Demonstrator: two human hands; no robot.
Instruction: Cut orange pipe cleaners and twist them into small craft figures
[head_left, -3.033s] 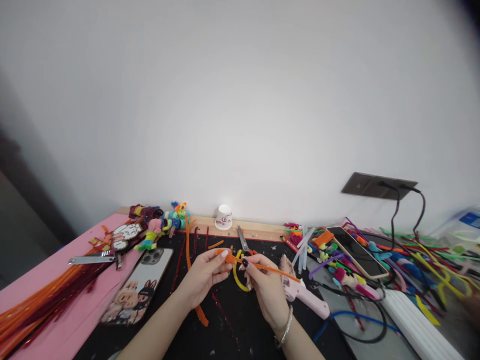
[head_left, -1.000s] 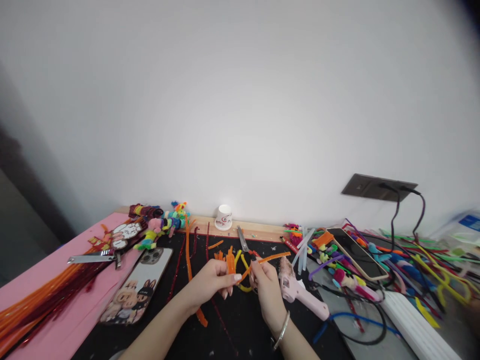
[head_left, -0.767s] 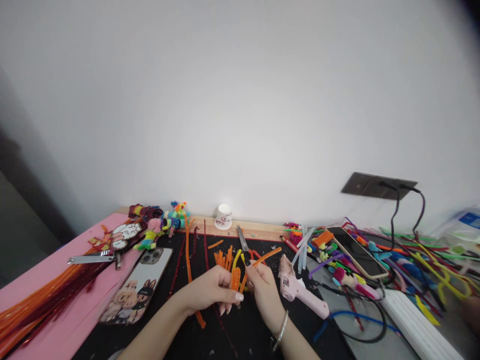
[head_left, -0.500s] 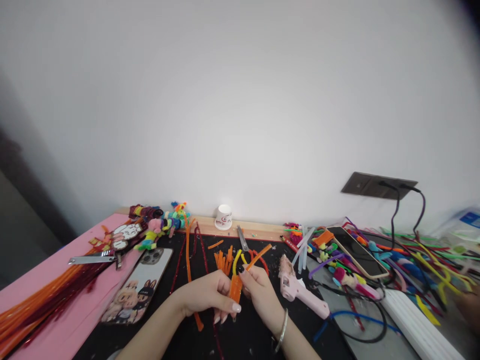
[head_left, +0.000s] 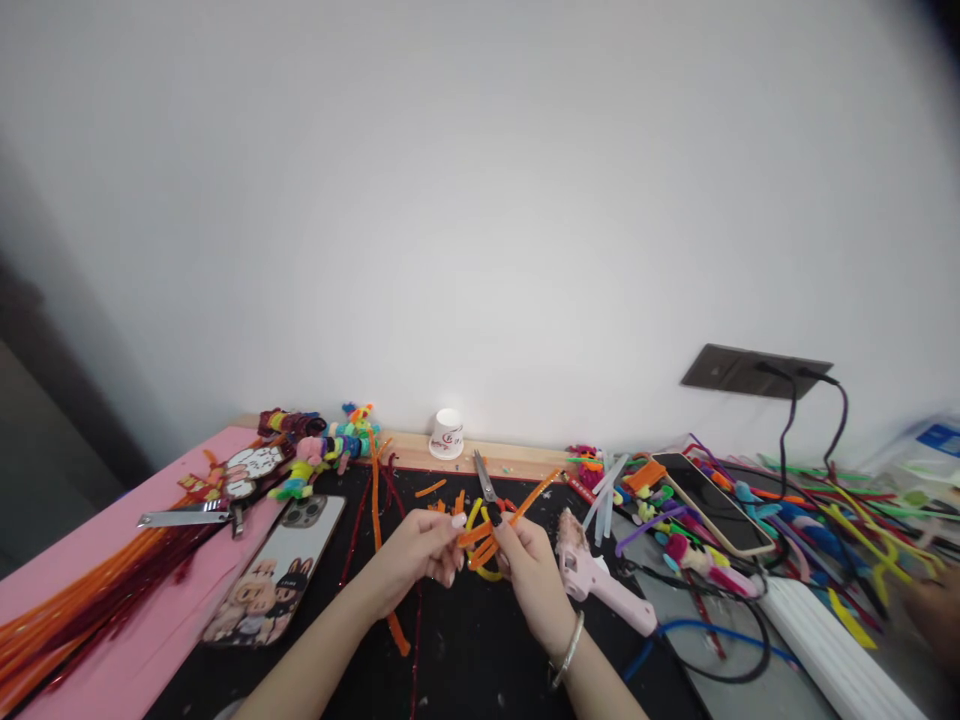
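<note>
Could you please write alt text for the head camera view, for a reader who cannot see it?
A left hand and right hand pinch an orange pipe cleaner over a black mat. A pink glue gun lies right of them, a phone left.

— What stands behind the desk (head_left: 525, 460)?
— A plain white wall (head_left: 480, 200), evenly lit, with a dark socket plate (head_left: 754, 370) set low in it.
— And left of the socket plate?
— The desk's wooden edge runs along the wall's foot. Far left of the plate lies a pink top (head_left: 161, 625), then a shadowed corner (head_left: 45, 400).
</note>
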